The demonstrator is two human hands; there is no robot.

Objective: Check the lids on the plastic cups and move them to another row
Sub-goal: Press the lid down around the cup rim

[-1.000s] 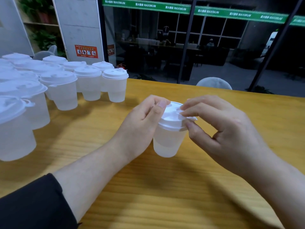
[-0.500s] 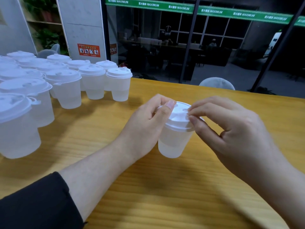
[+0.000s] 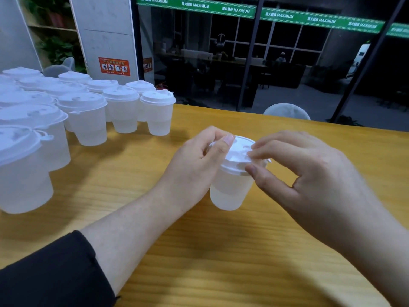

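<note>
A translucent plastic cup [image 3: 230, 189] with a white lid [image 3: 238, 155] stands at the middle of the wooden table [image 3: 221, 251]. My left hand [image 3: 194, 165] wraps round the cup's left side, its thumb lying on the lid's top. My right hand [image 3: 309, 173] pinches the lid's right rim between fingertips above and thumb below. Several more lidded cups [image 3: 158, 111] stand in rows at the left of the table.
The nearest cups [image 3: 22, 169] crowd the left edge of the view. A grey chair back [image 3: 286, 111] shows beyond the table's far edge, with a dark glass wall behind it.
The cup sits a little lower and to the right in view as the head shifted. My right fingers moved further onto the lid and now pinch its rim.
</note>
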